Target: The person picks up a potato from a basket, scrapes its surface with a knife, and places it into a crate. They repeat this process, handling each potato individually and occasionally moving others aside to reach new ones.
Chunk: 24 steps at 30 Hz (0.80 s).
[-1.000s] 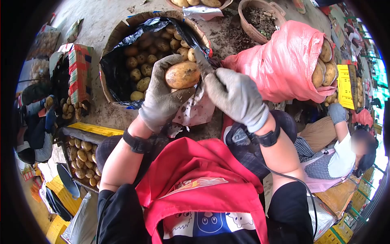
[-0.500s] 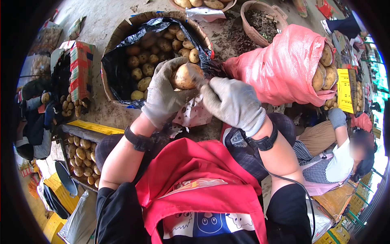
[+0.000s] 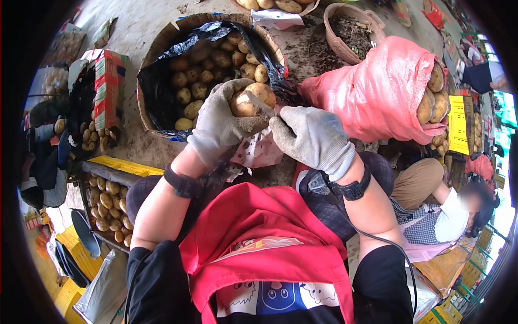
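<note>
My left hand [image 3: 213,120], in a dirt-stained grey glove, is closed around a round, pale brown potato [image 3: 243,106]. The gloved right hand [image 3: 314,136] pinches a small knife [image 3: 260,105], its flat greyish blade lying against the potato's right side; the handle is hidden in my fingers. Just beyond both hands stands a cardboard box [image 3: 148,48] lined with black plastic, with many potatoes [image 3: 202,75] inside. Right of it lies a pink woven sack [image 3: 359,94], its open end showing large potatoes [image 3: 440,102].
A tub of soil and debris [image 3: 333,40] stands at the back, near a basin of potatoes [image 3: 280,5]. Left of my knees is a crate of potatoes [image 3: 110,208]. A co-worker [image 3: 431,210] sits at the right. Yellow crates [image 3: 459,124] stand beyond the sack.
The knife blade, blurred before, now shows more clearly against the potato. Both hands keep their hold in nearly the same place. At the right, the co-worker's arm has moved down.
</note>
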Available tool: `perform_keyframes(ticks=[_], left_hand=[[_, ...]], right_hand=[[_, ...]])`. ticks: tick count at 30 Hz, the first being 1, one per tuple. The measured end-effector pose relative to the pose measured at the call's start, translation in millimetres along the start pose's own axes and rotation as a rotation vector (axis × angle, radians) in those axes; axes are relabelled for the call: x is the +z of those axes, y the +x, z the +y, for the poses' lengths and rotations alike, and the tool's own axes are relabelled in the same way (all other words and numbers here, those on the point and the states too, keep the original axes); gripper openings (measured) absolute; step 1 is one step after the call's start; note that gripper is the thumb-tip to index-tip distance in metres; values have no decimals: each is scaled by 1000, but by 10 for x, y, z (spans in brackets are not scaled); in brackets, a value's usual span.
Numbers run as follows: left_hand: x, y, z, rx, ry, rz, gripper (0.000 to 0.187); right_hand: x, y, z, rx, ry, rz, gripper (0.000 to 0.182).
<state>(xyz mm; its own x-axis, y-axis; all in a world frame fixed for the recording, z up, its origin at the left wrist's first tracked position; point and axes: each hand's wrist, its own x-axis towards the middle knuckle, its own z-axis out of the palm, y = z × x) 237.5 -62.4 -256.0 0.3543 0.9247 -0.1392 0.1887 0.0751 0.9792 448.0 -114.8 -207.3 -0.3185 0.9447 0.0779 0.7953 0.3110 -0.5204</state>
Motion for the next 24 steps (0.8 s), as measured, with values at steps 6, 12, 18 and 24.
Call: perform_keyframes(ticks=[6, 12, 18, 24], left_hand=[[-29, -47, 240, 250, 541, 69, 73], [5, -76, 122, 489, 248, 132, 81], [-41, -184, 83, -150, -814, -279, 104], [-53, -137, 106, 151, -597, -61, 95]], right_hand=[[-5, 73, 27, 431, 668, 141, 41], [-72, 124, -22, 633, 1341, -35, 38], [62, 170, -24, 102, 944, 112, 58], [92, 143, 56, 255, 868, 178, 31]])
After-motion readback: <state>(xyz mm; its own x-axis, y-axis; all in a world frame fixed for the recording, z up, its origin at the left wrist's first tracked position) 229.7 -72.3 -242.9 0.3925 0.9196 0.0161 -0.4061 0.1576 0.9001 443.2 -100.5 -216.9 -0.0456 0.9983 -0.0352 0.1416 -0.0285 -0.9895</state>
